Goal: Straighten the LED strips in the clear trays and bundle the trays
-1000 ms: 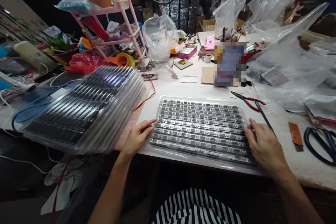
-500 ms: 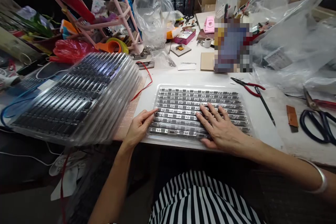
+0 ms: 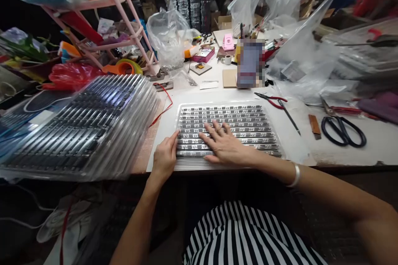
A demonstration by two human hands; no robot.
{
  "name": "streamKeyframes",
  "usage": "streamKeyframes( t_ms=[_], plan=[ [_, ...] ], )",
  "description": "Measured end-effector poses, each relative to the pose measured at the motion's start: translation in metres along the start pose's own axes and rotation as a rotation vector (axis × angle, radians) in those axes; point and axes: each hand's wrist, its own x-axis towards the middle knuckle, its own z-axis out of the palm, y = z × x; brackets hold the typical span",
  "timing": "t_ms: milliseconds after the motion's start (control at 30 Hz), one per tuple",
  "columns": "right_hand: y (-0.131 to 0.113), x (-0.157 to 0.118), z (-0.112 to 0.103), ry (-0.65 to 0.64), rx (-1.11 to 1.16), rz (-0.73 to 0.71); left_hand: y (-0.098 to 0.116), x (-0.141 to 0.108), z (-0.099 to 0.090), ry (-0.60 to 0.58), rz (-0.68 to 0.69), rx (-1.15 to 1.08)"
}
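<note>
A clear plastic tray (image 3: 248,112) with several rows of small metal parts lies on the white sheet (image 3: 161,132) at the table's front edge. My right hand (image 3: 222,145) rests palm down on the rows near the middle, its fingers spread. At the tray's left edge is my left hand (image 3: 165,153), fingers bent together, thumb and forefinger pinching the rim. A tall stack of similar filled trays (image 3: 77,128) leans at an angle on the left.
Red-handled pliers (image 3: 272,100), a thin pointed tool (image 3: 290,118), a brown-handled piece (image 3: 314,126) and dark scissors (image 3: 343,132) lie to the right. Behind are a pink rack (image 3: 130,25), a blurred-out upright object (image 3: 250,64) and clear plastic bags (image 3: 169,37).
The view has turned right, so the scene sits farther left. My right hand has moved left across the tray. My left hand stays at the tray's left edge.
</note>
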Motion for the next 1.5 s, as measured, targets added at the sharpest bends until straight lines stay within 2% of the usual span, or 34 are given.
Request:
streamKeyframes(
  t_ms=[100, 167, 300, 433, 500, 600, 667, 700, 767, 933, 1067, 1233, 1333, 1400, 1500],
  plan=[
    [-0.015, 0.017, 0.003, 0.019, 0.01, -0.026, 0.002, -0.002, 0.004, 0.005, -0.025, 0.291],
    [-0.018, 0.022, 0.004, 0.036, 0.007, -0.02, 0.0, -0.001, 0.005, -0.002, -0.026, 0.326],
    [-0.013, 0.016, -0.003, 0.023, 0.058, -0.023, -0.012, 0.0, 0.001, -0.035, -0.014, -0.006],
    [0.01, -0.02, -0.017, 0.002, 0.154, -0.042, -0.02, -0.003, -0.008, -0.06, -0.112, -0.261],
    [0.028, -0.046, -0.018, 0.029, 0.164, 0.082, -0.019, -0.004, -0.013, -0.061, -0.168, -0.326],
    [0.061, -0.08, -0.014, 0.181, 0.119, 0.506, -0.013, -0.005, -0.02, -0.105, -0.245, -0.439],
    [0.079, -0.092, -0.008, 0.282, 0.111, 0.771, -0.008, -0.005, -0.024, -0.13, -0.289, -0.498],
    [0.086, -0.095, -0.006, 0.311, 0.129, 0.848, -0.007, -0.004, -0.025, -0.131, -0.303, -0.513],
    [0.095, -0.095, -0.001, 0.351, 0.187, 0.908, -0.006, -0.004, -0.026, -0.121, -0.31, -0.506],
    [0.1, -0.091, 0.01, 0.51, 0.341, 0.888, -0.013, -0.004, -0.021, -0.097, -0.235, -0.395],
    [0.104, -0.095, 0.011, 0.654, 0.648, 0.822, -0.015, -0.004, -0.017, -0.098, -0.178, -0.303],
    [0.107, -0.104, -0.005, 0.799, 1.02, 0.876, -0.005, -0.008, -0.015, -0.108, -0.073, -0.234],
    [0.107, -0.106, -0.018, 0.941, 1.248, 0.786, 0.002, -0.009, -0.017, -0.139, -0.049, -0.147],
    [0.104, -0.106, -0.025, 0.896, 1.439, 0.689, 0.004, -0.01, -0.018, -0.15, -0.062, -0.148],
    [0.098, -0.105, -0.032, 0.77, 1.562, 0.653, 0.003, -0.014, -0.02, -0.12, -0.128, -0.347]
  ],
)
